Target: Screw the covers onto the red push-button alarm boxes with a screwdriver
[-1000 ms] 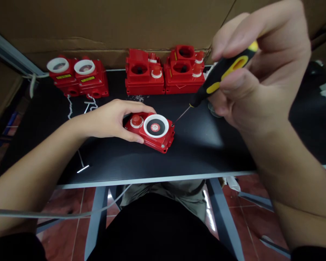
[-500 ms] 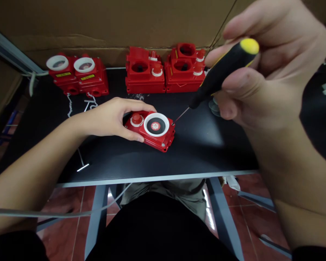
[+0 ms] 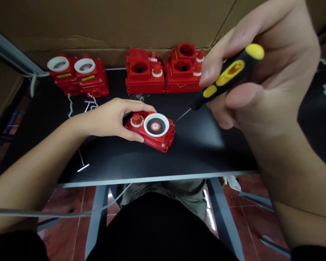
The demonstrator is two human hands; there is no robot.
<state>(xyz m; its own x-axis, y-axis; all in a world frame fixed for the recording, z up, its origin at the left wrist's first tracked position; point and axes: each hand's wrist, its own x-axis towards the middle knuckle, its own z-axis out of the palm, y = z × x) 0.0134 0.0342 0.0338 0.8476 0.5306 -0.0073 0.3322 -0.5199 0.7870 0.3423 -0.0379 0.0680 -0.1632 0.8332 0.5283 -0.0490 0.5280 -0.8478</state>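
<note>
A red device [image 3: 159, 142] with a white-rimmed round window and a red knob lies on the black table, turned slightly askew. My left hand [image 3: 115, 117] grips it from the left, thumb on the near side and fingers on the far side. A black and yellow screwdriver [image 3: 228, 78] is held in my right hand [image 3: 263, 69], between thumb and fingers. Its thin shaft slants down to the left, and the tip is at the screw hole in the device's right corner. Whether the tip sits inside the screw is too small to tell.
Two red devices [image 3: 91, 81] with white rims stand at the back left, with cords and small metal T-bars near them. More red housings [image 3: 145, 83] line the back against cardboard [image 3: 97, 25]. The table's front edge [image 3: 157, 179] is near my body.
The screwdriver has turned about its length, so its yellow inlays now face up. My right fingers have shifted round the handle. My left hand and the device have stayed in place.
</note>
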